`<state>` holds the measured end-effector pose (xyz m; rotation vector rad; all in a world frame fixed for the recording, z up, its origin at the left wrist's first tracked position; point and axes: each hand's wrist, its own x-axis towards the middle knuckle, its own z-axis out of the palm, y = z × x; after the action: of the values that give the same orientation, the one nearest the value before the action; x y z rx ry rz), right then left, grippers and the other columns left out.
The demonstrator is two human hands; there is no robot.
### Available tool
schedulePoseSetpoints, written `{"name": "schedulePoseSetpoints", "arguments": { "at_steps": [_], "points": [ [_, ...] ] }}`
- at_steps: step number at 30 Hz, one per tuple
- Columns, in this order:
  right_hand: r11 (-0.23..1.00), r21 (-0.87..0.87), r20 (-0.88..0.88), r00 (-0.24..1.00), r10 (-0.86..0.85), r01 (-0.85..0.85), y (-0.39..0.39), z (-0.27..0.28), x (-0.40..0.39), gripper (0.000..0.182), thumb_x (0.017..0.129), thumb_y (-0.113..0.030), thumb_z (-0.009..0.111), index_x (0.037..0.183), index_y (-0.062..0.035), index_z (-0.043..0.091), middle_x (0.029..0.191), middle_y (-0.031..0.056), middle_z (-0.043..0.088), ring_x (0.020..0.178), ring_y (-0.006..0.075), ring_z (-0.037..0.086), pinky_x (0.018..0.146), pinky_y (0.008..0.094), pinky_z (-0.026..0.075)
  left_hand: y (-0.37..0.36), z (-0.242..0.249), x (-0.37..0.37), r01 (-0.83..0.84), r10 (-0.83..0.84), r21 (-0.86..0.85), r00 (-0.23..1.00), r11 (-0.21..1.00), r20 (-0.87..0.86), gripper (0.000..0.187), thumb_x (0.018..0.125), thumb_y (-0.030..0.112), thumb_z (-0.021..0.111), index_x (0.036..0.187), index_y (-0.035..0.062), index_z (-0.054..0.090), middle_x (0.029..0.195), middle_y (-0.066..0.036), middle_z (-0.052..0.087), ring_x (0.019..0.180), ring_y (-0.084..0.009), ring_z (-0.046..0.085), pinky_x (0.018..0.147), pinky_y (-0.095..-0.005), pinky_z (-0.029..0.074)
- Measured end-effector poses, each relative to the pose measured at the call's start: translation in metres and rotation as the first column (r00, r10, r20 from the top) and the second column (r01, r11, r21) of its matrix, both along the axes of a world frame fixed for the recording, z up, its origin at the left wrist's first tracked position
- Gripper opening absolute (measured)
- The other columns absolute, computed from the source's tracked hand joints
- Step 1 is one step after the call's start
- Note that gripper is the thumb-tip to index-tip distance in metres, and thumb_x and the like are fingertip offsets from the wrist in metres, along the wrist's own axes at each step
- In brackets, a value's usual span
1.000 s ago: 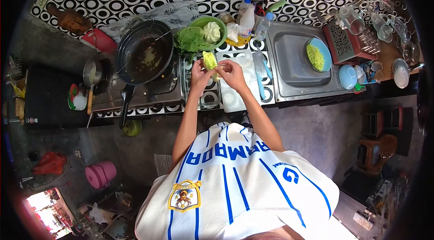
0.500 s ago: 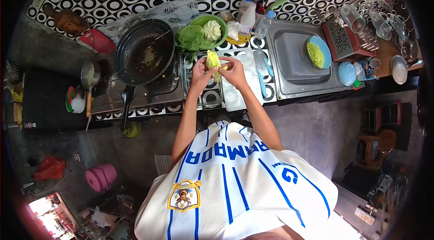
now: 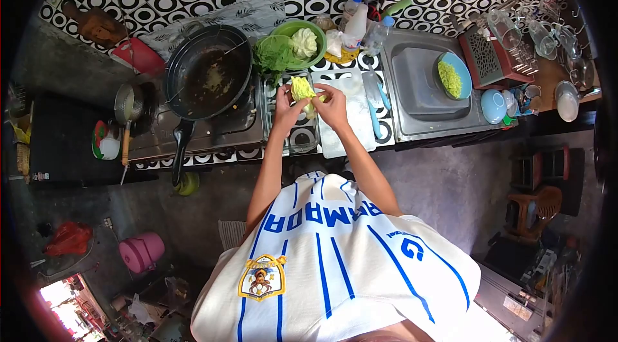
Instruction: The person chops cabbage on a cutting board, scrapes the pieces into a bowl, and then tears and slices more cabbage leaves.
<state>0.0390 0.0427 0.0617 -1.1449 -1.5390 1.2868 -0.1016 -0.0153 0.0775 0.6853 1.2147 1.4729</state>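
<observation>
A pale yellow-green leafy cabbage (image 3: 300,88) is held between both hands over a clear rectangular tray (image 3: 304,145). My left hand (image 3: 285,109) grips its left side, the fingers curled and the thumb pointing inward. From the right, my right hand (image 3: 332,106) pinches the cabbage with thumb and fingers. Below that hand lies a white chopping board (image 3: 342,141). To the board's right rest a knife (image 3: 372,98) with a blue handle. Just beyond my hands is a green basin (image 3: 322,44) with a whitish cabbage (image 3: 303,43) and a green mesh or leafy bundle (image 3: 271,55).
A large black wok (image 3: 209,75) sits on the stove at left, its handle jutting past the counter edge. At right is a steel sink (image 3: 412,128), with a blue bowl (image 3: 465,65) of shredded yellow-green vegetable. Bottles (image 3: 355,28) stand behind the board.
The cabbage has come slightly lower and left, and its frilly leaf end now looks wider. Both hands keep hold of it with small finger shifts.
</observation>
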Motion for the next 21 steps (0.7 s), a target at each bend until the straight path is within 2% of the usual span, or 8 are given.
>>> {"name": "schedulePoseSetpoints", "arguments": {
  "at_steps": [3, 6, 9, 12, 15, 18, 19, 21],
  "points": [
    [0.999, 0.048, 0.032, 0.999, -0.006, 0.005, 0.001, 0.003, 0.0, 0.037, 0.079, -0.007, 0.069, 0.114, 0.0044, 0.067, 0.081, 0.0082, 0.069, 0.058, 0.0071, 0.059, 0.053, 0.0226, 0.048, -0.002, 0.005, 0.003, -0.047, 0.048, -0.015, 0.998, 0.999, 0.028, 0.058, 0.082, 0.003, 0.074, 0.125, 0.0041, 0.036, 0.115, -0.01, 0.059, 0.104, -0.0159, 0.061, 0.078, -0.0298, 0.056],
    [0.998, 0.061, 0.042, 0.999, -0.024, 0.022, -0.002, 0.006, -0.002, 0.037, 0.077, -0.008, 0.069, 0.112, 0.0035, 0.069, 0.078, 0.0077, 0.069, 0.058, 0.0068, 0.058, 0.055, 0.0232, 0.048, -0.005, 0.003, 0.001, -0.019, 0.019, -0.008, 1.0, 1.0, -0.021, 0.059, 0.083, 0.005, 0.075, 0.128, 0.0054, 0.037, 0.118, -0.008, 0.059, 0.107, -0.0174, 0.061, 0.087, -0.0328, 0.053],
    [0.998, 0.061, 0.006, 1.0, 0.008, -0.008, -0.005, 0.005, -0.003, 0.035, 0.075, -0.009, 0.069, 0.108, 0.0031, 0.071, 0.076, 0.0072, 0.069, 0.058, 0.0065, 0.056, 0.055, 0.0238, 0.047, -0.007, -0.005, -0.002, -0.041, 0.049, 0.062, 0.99, 0.997, -0.13, 0.056, 0.08, 0.002, 0.075, 0.125, 0.0046, 0.041, 0.117, -0.007, 0.059, 0.109, -0.017, 0.06, 0.093, -0.0316, 0.049],
    [0.997, 0.075, 0.024, 1.0, 0.016, -0.018, -0.005, 0.0, -0.002, 0.033, 0.075, -0.008, 0.068, 0.106, 0.0036, 0.071, 0.075, 0.0063, 0.069, 0.058, 0.0061, 0.055, 0.055, 0.0238, 0.047, -0.007, -0.011, -0.012, 0.036, -0.024, 0.064, 0.985, 0.997, -0.171, 0.052, 0.078, 0.0, 0.074, 0.121, 0.0039, 0.046, 0.116, -0.006, 0.059, 0.11, -0.0162, 0.059, 0.096, -0.0304, 0.045],
    [0.998, 0.063, 0.025, 1.0, -0.011, 0.01, -0.007, -0.003, -0.004, 0.032, 0.075, -0.008, 0.068, 0.105, 0.0043, 0.072, 0.076, 0.0071, 0.069, 0.059, 0.0067, 0.057, 0.056, 0.0244, 0.048, -0.008, -0.009, -0.009, -0.02, 0.03, 0.064, 0.985, 0.998, -0.168, 0.052, 0.078, -0.004, 0.071, 0.123, 0.0032, 0.047, 0.118, -0.007, 0.06, 0.11, -0.0159, 0.059, 0.096, -0.0309, 0.046],
    [0.994, -0.005, -0.025, 0.994, -0.109, 0.109, -0.006, -0.003, -0.004, 0.033, 0.076, -0.007, 0.067, 0.106, 0.005, 0.071, 0.078, 0.0089, 0.07, 0.063, 0.0083, 0.061, 0.058, 0.0252, 0.05, -0.007, -0.003, -0.011, -0.005, 0.008, 0.089, 1.0, 0.996, -0.028, 0.053, 0.076, -0.004, 0.073, 0.123, 0.0024, 0.049, 0.117, -0.008, 0.061, 0.111, -0.0163, 0.059, 0.094, -0.0303, 0.048],
    [0.988, -0.036, -0.044, 0.988, -0.151, 0.149, -0.006, -0.002, -0.005, 0.033, 0.076, -0.007, 0.067, 0.107, 0.0052, 0.071, 0.078, 0.0095, 0.07, 0.065, 0.0089, 0.063, 0.059, 0.0255, 0.051, -0.007, 0.0, -0.011, -0.009, 0.013, 0.102, 0.999, 0.995, -0.043, 0.053, 0.077, -0.004, 0.073, 0.123, 0.0021, 0.05, 0.118, -0.009, 0.061, 0.11, -0.0167, 0.059, 0.094, -0.0307, 0.048],
    [0.992, -0.024, -0.051, 0.991, -0.126, 0.125, -0.003, 0.0, -0.003, 0.033, 0.078, -0.006, 0.066, 0.109, 0.0053, 0.07, 0.081, 0.0107, 0.071, 0.068, 0.0107, 0.065, 0.06, 0.026, 0.052, -0.008, 0.003, -0.011, -0.018, 0.027, 0.126, 0.997, 0.992, -0.071, 0.052, 0.078, -0.004, 0.072, 0.124, 0.0014, 0.05, 0.12, -0.01, 0.062, 0.11, -0.0175, 0.06, 0.094, -0.0314, 0.048]
  ]
}}
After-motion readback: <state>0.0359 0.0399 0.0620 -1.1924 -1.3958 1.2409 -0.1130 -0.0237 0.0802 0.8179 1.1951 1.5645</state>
